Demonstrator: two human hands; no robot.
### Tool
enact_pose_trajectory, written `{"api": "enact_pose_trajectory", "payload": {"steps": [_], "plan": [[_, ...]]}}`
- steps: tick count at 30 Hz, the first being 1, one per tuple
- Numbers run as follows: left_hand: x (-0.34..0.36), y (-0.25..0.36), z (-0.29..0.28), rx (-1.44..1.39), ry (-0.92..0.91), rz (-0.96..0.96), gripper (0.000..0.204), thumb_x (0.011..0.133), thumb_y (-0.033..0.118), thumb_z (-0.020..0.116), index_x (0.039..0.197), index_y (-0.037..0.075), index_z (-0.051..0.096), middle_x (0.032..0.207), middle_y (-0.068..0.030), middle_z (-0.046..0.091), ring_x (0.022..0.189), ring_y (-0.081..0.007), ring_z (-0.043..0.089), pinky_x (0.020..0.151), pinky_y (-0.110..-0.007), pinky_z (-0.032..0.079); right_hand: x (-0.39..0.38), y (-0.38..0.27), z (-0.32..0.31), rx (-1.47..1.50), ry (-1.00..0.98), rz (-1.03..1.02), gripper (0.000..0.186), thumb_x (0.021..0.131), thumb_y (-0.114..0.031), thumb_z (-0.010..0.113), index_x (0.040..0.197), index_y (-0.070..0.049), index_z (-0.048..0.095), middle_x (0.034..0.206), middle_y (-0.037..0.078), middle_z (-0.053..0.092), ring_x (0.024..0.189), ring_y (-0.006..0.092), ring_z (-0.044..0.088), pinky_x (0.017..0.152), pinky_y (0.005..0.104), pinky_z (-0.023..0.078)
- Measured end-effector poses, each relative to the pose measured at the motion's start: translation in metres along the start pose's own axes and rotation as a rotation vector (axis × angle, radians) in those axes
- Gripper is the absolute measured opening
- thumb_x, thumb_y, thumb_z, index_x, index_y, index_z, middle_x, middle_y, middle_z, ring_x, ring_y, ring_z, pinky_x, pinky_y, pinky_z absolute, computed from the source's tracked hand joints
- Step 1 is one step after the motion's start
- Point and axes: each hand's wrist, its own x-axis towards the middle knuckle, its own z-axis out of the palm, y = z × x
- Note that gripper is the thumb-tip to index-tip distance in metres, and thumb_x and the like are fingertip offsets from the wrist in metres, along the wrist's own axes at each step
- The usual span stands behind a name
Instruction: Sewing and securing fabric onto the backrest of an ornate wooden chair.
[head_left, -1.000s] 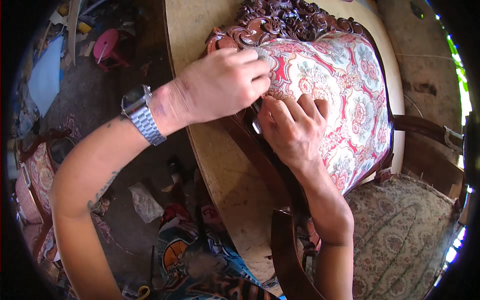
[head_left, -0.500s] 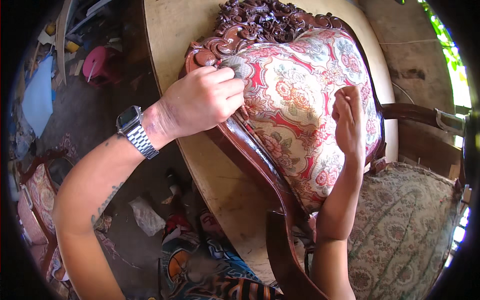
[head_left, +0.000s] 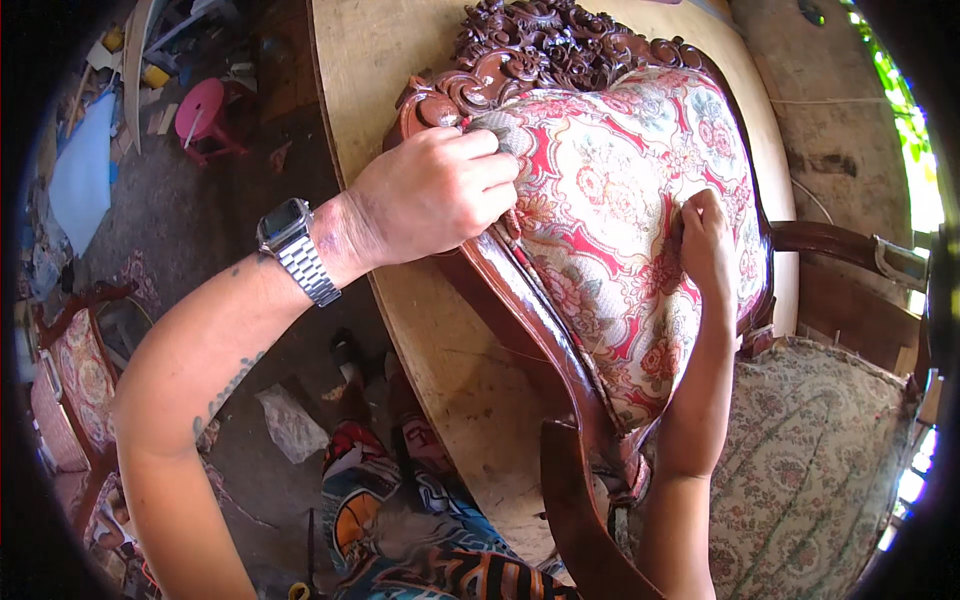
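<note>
A carved, glossy dark-wood chair (head_left: pixel 520 330) lies tilted before me, its back padded with red and cream floral upholstery fabric (head_left: pixel 600 190). My left hand (head_left: pixel 440 195), with a metal-band watch on its wrist, is closed at the fabric's left edge beside the wooden frame. Its curled fingers grip the edge there; the thumb is hidden. My right hand (head_left: pixel 708 245) is closed in a fist against the right half of the padded back. Whatever it may hold is hidden inside the fingers. Below the right forearm spreads the chair's faded floral seat (head_left: pixel 800 460).
A pale wooden board (head_left: pixel 450 390) lies under the chair. On the floor to the left are a pink stool (head_left: pixel 203 108), a crumpled clear plastic bag (head_left: pixel 290 425) and scattered scraps. Another floral chair (head_left: pixel 80 370) stands at the far left. The carved armrest (head_left: pixel 840 243) juts right.
My right hand has curled more tightly and turned against the fabric. My left hand keeps its place at the fabric's edge. The whole view has shifted slightly.
</note>
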Motion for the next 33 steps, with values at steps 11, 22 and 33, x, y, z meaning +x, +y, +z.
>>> {"api": "enact_pose_trajectory", "payload": {"steps": [11, 22, 33], "plan": [[-0.004, -0.002, 0.000, -0.100, 0.034, -0.030, 0.013, 0.068, 0.004, 0.067, 0.079, 0.003, 0.061, 0.077, -0.0052, 0.055, 0.073, -0.0220, 0.056, 0.066, -0.033, 0.050, -0.059, -0.155, -0.005, 0.188, 0.054, -0.344, 0.034, 0.076, -0.025, 0.078, 0.099, -0.007, 0.062, 0.088, 0.013, 0.063, 0.080, 0.0295, 0.063, 0.073, 0.0404, 0.050], [0.000, 0.000, 0.004, -0.151, 0.025, -0.074, 0.012, 0.071, 0.004, 0.067, 0.080, 0.003, 0.059, 0.079, -0.0080, 0.055, 0.076, -0.0262, 0.058, 0.068, -0.036, 0.050, -0.060, -0.165, 0.037, 0.012, 0.180, -0.600, 0.019, 0.073, -0.007, 0.069, 0.091, -0.009, 0.062, 0.081, 0.008, 0.059, 0.074, 0.0260, 0.060, 0.067, 0.0380, 0.050], [-0.004, 0.011, 0.000, 0.032, -0.048, -0.154, 0.019, 0.074, 0.006, 0.062, 0.092, 0.002, 0.067, 0.088, -0.0078, 0.062, 0.087, -0.0236, 0.061, 0.087, -0.035, 0.052, -0.062, -0.166, 0.043, 0.070, 0.223, -0.613, 0.027, 0.075, -0.013, 0.068, 0.101, -0.007, 0.062, 0.087, 0.006, 0.057, 0.077, 0.0246, 0.057, 0.066, 0.0368, 0.049]]}}
